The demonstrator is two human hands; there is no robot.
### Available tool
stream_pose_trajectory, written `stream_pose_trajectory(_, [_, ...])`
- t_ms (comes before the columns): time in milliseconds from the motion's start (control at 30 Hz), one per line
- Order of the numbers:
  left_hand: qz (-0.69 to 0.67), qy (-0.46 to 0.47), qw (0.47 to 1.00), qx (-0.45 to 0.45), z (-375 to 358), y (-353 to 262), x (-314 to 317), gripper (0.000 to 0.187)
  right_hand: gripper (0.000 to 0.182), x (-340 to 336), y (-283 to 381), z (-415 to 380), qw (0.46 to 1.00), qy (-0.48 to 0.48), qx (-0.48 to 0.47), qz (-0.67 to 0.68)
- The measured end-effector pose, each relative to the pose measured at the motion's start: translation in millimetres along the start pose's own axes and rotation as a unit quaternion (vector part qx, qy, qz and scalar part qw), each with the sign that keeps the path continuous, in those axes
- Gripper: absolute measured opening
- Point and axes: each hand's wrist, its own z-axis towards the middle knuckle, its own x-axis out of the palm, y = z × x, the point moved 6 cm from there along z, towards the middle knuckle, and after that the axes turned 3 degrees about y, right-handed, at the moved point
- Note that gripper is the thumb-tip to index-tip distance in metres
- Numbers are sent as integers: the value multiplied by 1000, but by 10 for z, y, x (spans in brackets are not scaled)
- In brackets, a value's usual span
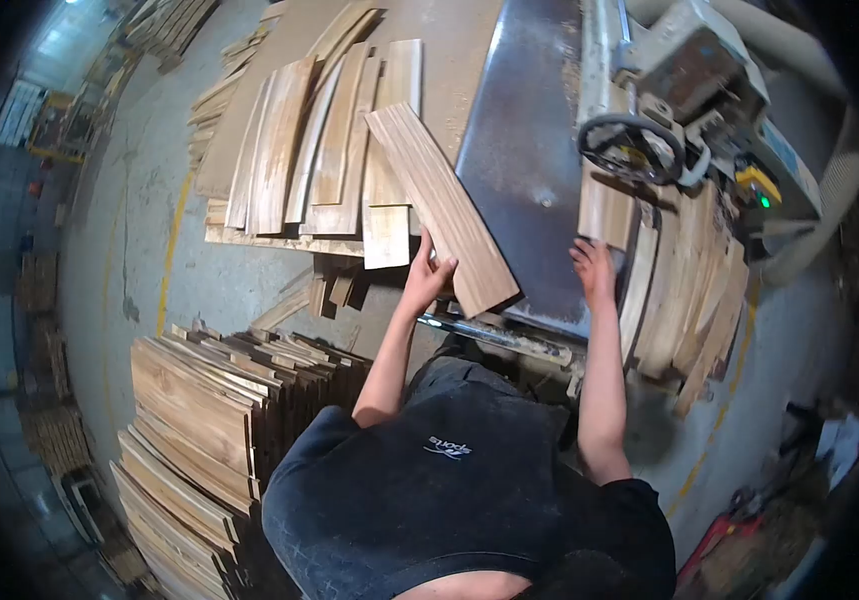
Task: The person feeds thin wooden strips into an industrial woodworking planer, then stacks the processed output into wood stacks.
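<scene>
My left hand [429,274] grips a long wooden board [446,208] by its near left edge, with the thumb over its top face. Slanting across, the board overlaps the left side of the dark metal machine table [524,170]. My right hand [592,268] is at the near end of a second board [605,212], its fingers apart and the fingertips right at that end. The far part of this second board runs beneath the machine head with a black handwheel [631,148].
Several loose boards [284,150] lie on the wooden surface to the left. More boards [684,280] stand along the machine's right side. A tall stack of boards [194,400] rises from the floor at lower left. A ribbed hose [834,190] curves at far right.
</scene>
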Motion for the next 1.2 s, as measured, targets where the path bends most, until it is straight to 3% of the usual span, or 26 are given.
stream_pose_trajectory(33, [3,12,999,-48,-180,-81,153,91,39,134,31,-147,999,24,-21,-3])
stream_pose_trajectory(67, [28,25,999,3,-212,127,215,93,36,153,-44,-272,996,53,4,-67])
stream_pose_trajectory(100, [40,45,998,-12,-287,226,287,93,33,147,-140,-397,988,79,31,-130])
stream_pose_trajectory(167, [78,85,993,-33,-462,348,455,93,36,118,-409,-768,930,125,63,-340])
stream_pose_trajectory(233, [90,123,988,6,-619,548,663,99,41,111,-539,-1308,872,153,71,-460])
stream_pose_trajectory(267, [191,124,971,71,-719,528,773,103,38,18,-697,-1501,851,162,43,-498])
stream_pose_trajectory(300, [234,150,961,6,-802,533,892,110,36,-124,-942,-1662,828,169,16,-535])
stream_pose_trajectory(333, [280,181,941,-57,-898,526,1011,117,39,-346,-1379,-1772,866,170,-38,-469])
stream_pose_trajectory(367, [286,200,936,-52,-948,598,1117,117,43,-522,-1683,-1877,895,170,-95,-402])
stream_pose_trajectory(433, [398,179,897,72,-1023,666,1289,120,46,-506,-1487,-2426,955,129,177,-201])
stream_pose_trajectory(467, [424,175,886,68,-1072,591,1367,121,41,-527,-1491,-2614,970,120,197,-76])
stream_pose_trajectory(500, [426,185,883,72,-1110,479,1479,121,41,-613,-1552,-2711,972,112,193,-70])
stream_pose_trajectory(567, [542,222,810,22,-1116,410,1646,117,33,-691,-1714,-2827,968,99,221,64])
stream_pose_trajectory(600, [571,185,792,111,-1113,368,1749,111,28,-732,-1759,-2857,963,103,223,113])
stream_pose_trajectory(633, [590,160,781,125,-1087,308,1853,106,28,-778,-1812,-2862,962,105,223,118])
stream_pose_trajectory(733, [572,108,788,202,-913,371,2097,103,29,-988,-1952,-2660,942,-33,153,296])
stream_pose_trajectory(800, [551,70,797,239,-703,389,2218,105,35,-823,-1567,-2688,953,-14,172,249])
stream_pose_trajectory(867, [547,69,805,220,-423,388,2330,105,60,-735,-1372,-2538,975,-10,187,118])
stream_pose_trajectory(967, [534,67,824,177,-74,302,2412,108,61,-784,-1253,-2164,980,-27,197,0])
stream_pose_trajectory(1067, [525,33,828,193,264,164,2417,96,58,-769,-1117,-1777,977,-88,193,14])
stream_pose_trajectory(1133, [461,108,830,293,626,145,2371,88,54,-679,-1055,-1593,972,-131,188,47])
stream_pose_trajectory(1200, [441,152,835,292,915,-85,2128,57,51,-683,-1048,-1413,974,-108,188,71])
